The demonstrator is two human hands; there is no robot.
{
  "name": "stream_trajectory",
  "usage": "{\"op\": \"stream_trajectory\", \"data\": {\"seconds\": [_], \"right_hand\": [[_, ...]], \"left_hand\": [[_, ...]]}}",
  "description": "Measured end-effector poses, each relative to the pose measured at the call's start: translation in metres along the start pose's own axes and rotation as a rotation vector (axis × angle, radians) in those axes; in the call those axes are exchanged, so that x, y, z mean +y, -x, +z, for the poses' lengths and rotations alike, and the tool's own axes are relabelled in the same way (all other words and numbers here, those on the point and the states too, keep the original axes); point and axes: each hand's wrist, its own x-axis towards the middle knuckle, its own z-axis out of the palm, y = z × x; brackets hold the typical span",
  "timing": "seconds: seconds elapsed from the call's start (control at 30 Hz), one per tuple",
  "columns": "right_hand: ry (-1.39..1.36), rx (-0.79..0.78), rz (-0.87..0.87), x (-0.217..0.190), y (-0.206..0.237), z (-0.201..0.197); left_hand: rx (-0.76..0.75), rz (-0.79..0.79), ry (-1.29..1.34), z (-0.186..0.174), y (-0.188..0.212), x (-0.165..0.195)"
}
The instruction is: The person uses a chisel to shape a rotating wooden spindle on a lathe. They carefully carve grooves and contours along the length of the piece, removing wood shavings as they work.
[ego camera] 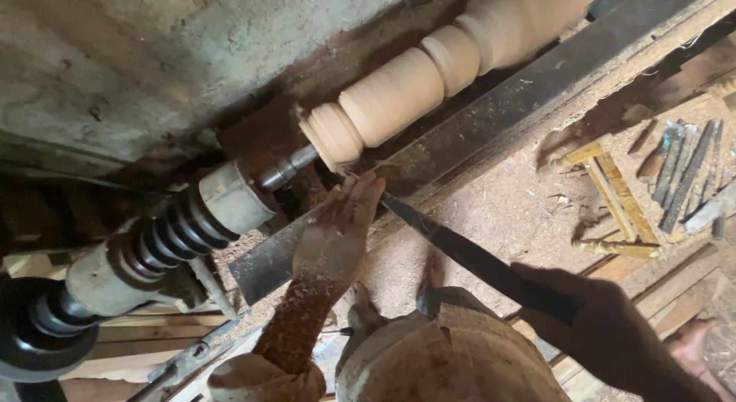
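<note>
A turned wooden spindle [429, 68] with rounded beads is mounted on a lathe and runs up to the right. A long dark chisel [452, 248] lies across the flat metal tool rest [491, 118], its tip at the spindle's left end bead. My left hand [337, 233], dusted with sawdust, presses flat on the blade near the tip. My right hand [590, 317] grips the chisel's handle end at lower right.
The lathe's spindle shaft and grooved pulley [176, 225] sit at left, with a dark wheel [31, 333] at the bottom corner. Several chisels [686, 176] and wooden strips [613, 195] lie on the sawdust-covered bench at right. A rough wall [153, 57] stands behind.
</note>
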Motion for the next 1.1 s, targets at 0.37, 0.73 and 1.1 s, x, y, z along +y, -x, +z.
{"op": "stream_trajectory", "data": {"seconds": [0.37,0.73,1.1], "right_hand": [[-0.131,0.306,-0.274,0.004,0.060,0.098],[-0.160,0.376,-0.201,-0.016,0.074,0.106],[0.032,0.180,-0.219,0.036,0.008,0.041]], "left_hand": [[0.025,0.062,0.063,-0.021,-0.005,0.004],[-0.026,0.098,0.009,-0.018,-0.008,0.003],[0.058,-0.023,0.026,-0.013,-0.009,0.008]]}}
